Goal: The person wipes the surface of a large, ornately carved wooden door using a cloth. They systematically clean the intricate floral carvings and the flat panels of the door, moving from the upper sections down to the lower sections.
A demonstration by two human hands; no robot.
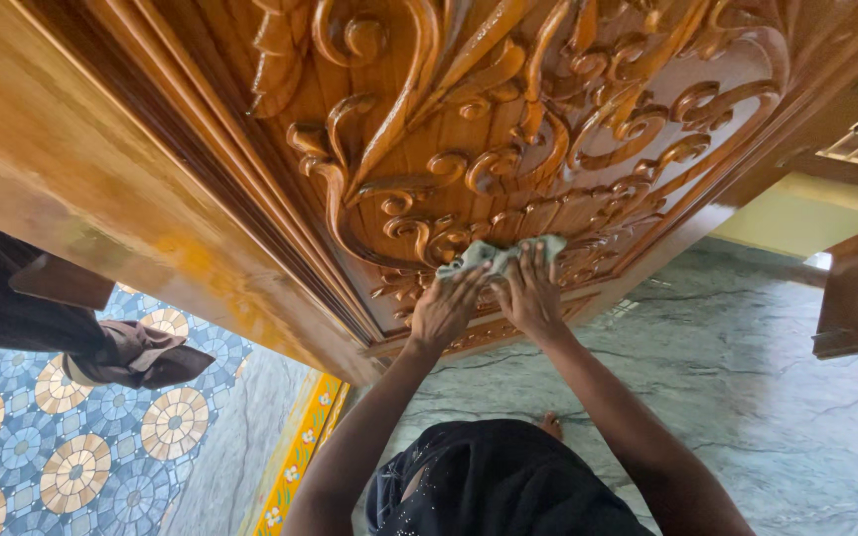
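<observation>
You are facing a carved wooden door (508,129) above a grey marble floor (747,377). Your left hand (446,310) and right hand (531,295) are pressing a pale cloth (497,254) against the carving, fingers apparently curled loosely.

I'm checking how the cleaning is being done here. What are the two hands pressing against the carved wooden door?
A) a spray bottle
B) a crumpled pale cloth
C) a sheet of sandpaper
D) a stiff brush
B: the left hand and the right hand both press a crumpled pale cloth onto the scroll carving low on the door panel; no brush, sandpaper or bottle shows.
</observation>
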